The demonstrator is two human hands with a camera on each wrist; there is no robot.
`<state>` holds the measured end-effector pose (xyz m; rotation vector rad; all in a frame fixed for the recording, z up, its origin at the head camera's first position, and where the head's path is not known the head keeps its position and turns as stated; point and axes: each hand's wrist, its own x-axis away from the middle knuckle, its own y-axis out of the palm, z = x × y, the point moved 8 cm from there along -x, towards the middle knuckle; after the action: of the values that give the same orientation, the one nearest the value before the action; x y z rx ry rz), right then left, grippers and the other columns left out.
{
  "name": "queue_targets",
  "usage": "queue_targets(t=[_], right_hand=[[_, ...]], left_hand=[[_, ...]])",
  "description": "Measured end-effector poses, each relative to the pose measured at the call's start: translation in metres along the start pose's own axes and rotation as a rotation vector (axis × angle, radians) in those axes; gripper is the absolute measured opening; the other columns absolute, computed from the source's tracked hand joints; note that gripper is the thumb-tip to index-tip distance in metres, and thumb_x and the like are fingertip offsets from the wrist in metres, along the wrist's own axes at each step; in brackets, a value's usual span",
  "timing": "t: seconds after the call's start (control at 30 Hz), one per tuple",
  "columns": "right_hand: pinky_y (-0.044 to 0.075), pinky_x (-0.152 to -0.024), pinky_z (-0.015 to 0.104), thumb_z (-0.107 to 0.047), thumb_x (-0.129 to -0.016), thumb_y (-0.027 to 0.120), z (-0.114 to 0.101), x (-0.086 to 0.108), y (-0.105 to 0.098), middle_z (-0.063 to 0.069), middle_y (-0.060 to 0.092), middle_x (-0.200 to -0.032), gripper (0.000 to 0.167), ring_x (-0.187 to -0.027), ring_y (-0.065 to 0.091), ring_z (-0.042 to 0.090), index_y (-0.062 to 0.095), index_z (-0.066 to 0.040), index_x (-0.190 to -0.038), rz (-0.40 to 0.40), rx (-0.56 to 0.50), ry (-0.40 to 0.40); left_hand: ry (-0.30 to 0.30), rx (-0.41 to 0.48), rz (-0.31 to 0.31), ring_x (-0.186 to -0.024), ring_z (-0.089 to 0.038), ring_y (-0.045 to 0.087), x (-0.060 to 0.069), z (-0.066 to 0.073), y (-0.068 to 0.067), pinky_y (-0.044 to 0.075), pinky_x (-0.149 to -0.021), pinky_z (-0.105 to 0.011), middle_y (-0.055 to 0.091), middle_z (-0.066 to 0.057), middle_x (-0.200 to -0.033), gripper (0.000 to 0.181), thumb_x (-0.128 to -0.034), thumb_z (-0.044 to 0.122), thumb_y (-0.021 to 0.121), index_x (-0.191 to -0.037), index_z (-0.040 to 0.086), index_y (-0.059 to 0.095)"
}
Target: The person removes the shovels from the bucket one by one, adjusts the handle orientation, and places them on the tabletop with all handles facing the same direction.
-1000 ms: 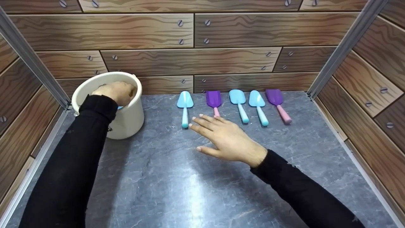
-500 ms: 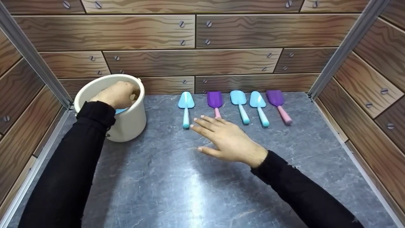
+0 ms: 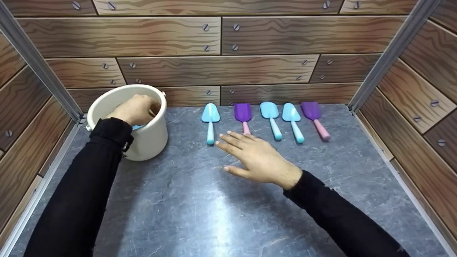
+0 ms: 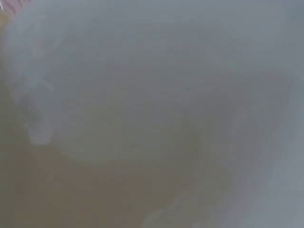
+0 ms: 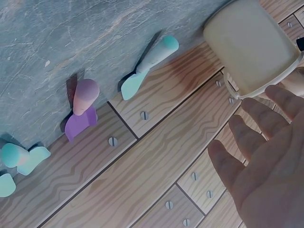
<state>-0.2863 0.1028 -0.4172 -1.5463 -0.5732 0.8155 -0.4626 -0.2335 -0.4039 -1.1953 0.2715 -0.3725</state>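
Observation:
My left hand (image 3: pixel 134 110) reaches down into a cream bucket (image 3: pixel 148 142) at the left. Its fingertips are hidden inside, so what they hold does not show. A bit of something blue (image 3: pixel 138 126) shows below the hand, within the bucket. The left wrist view is a grey-brown blur. My right hand (image 3: pixel 255 159) is held palm down with spread, straight fingers, holding nothing. It is nearest to a purple scoop (image 3: pixel 243 112) with a pink handle and a light blue trowel (image 3: pixel 210 114). The right wrist view also shows the bucket (image 5: pixel 251 42) beyond those fingers.
Right of the purple scoop lie a blue scoop (image 3: pixel 269 110), another blue trowel (image 3: pixel 291 113) and a second purple scoop (image 3: pixel 311 111), in a row along the back wall (image 3: pixel 267 67). Wood-patterned side walls enclose the grey marbled surface (image 3: pixel 185 200).
The bucket has shifted slightly right and tilted a little, with the left hand still in it. My right hand and the row of tools have hardly moved.

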Motion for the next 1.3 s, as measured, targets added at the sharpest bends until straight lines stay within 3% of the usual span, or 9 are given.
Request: queue_targets(t=[0.1,0.3,0.33,0.47,0.53,0.57,0.87,1.07,1.3], right_hand=[[0.046,-0.141,0.064,-0.058,-0.118,0.066,0.0,0.0,0.001,0.007,0.046,-0.189,0.077,-0.176,0.047,0.036,0.045,-0.021,-0.182,-0.005,-0.005,0.002],[0.046,-0.141,0.064,-0.058,-0.119,0.064,0.002,0.001,0.002,0.008,0.046,-0.189,0.076,-0.176,0.047,0.035,0.044,-0.022,-0.183,-0.011,-0.01,0.007],[0.047,-0.141,0.064,-0.057,-0.119,0.064,0.002,0.001,0.002,0.008,0.047,-0.189,0.076,-0.176,0.047,0.035,0.044,-0.022,-0.183,-0.011,-0.011,0.008],[0.048,-0.14,0.065,-0.057,-0.119,0.064,0.003,0.002,0.003,0.009,0.047,-0.188,0.075,-0.175,0.048,0.036,0.046,-0.02,-0.182,-0.003,-0.012,0.005],[0.048,-0.14,0.066,-0.057,-0.119,0.064,0.003,0.002,0.003,0.009,0.048,-0.188,0.075,-0.174,0.049,0.036,0.046,-0.021,-0.182,0.003,-0.007,0.004],[0.048,-0.14,0.065,-0.058,-0.119,0.063,0.003,0.002,0.003,0.009,0.048,-0.188,0.075,-0.174,0.048,0.036,0.045,-0.021,-0.182,0.003,-0.003,0.004],[0.046,-0.141,0.066,-0.059,-0.118,0.065,0.004,0.004,0.002,0.008,0.048,-0.188,0.077,-0.175,0.048,0.035,0.044,-0.022,-0.183,0.002,-0.008,0.012],[0.047,-0.14,0.067,-0.057,-0.117,0.067,0.004,0.004,0.003,0.008,0.048,-0.188,0.077,-0.175,0.048,0.035,0.046,-0.021,-0.182,0.004,-0.012,0.014],[0.046,-0.14,0.067,-0.058,-0.118,0.066,0.005,0.005,0.003,0.009,0.047,-0.188,0.077,-0.175,0.047,0.036,0.045,-0.022,-0.182,-0.003,-0.011,0.02]], left_hand=[[0.004,-0.016,-0.025,-0.107,-0.035,0.086,0.0,-0.001,0.004,0.069,-0.094,-0.047,0.091,-0.011,-0.113,0.023,-0.0893,0.01,0.081,-0.111,0.013,0.089],[0.021,-0.056,-0.03,-0.103,-0.034,0.085,0.014,0.025,-0.007,0.069,-0.091,-0.049,0.091,-0.011,-0.109,0.018,-0.0904,0.005,0.079,-0.104,0.012,0.088],[0.029,-0.067,-0.025,-0.101,-0.032,0.084,0.011,0.02,-0.006,0.069,-0.09,-0.048,0.09,-0.01,-0.107,0.017,-0.0909,0.005,0.079,-0.103,0.014,0.087],[0.006,-0.08,-0.045,-0.11,-0.041,0.084,0.027,0.045,-0.019,0.069,-0.1,-0.059,0.089,-0.02,-0.116,0.02,-0.0958,0.001,0.079,-0.113,0.005,0.088],[0.009,-0.081,-0.027,-0.108,-0.038,0.083,0.03,0.048,-0.023,0.068,-0.098,-0.056,0.089,-0.019,-0.114,0.019,-0.0967,0.001,0.079,-0.113,0.004,0.088],[0.0,-0.076,-0.026,-0.108,-0.038,0.082,0.038,0.059,-0.03,0.068,-0.099,-0.056,0.088,-0.021,-0.115,0.018,-0.0974,0.0,0.079,-0.113,0.002,0.087],[-0.035,-0.074,0.011,-0.091,-0.026,0.07,0.05,0.054,-0.044,0.053,-0.08,-0.035,0.08,-0.012,-0.101,0.009,-0.0923,0.004,0.081,-0.102,0.004,0.081],[-0.071,-0.095,0.035,-0.088,-0.026,0.068,0.062,0.049,-0.053,0.05,-0.077,-0.033,0.079,-0.012,-0.098,0.019,-0.084,0.005,0.083,-0.103,0.003,0.079],[-0.096,-0.113,0.038,-0.083,-0.027,0.065,0.074,0.044,-0.06,0.048,-0.072,-0.034,0.074,-0.013,-0.092,0.023,-0.0816,0.005,0.085,-0.1,0.001,0.072]])
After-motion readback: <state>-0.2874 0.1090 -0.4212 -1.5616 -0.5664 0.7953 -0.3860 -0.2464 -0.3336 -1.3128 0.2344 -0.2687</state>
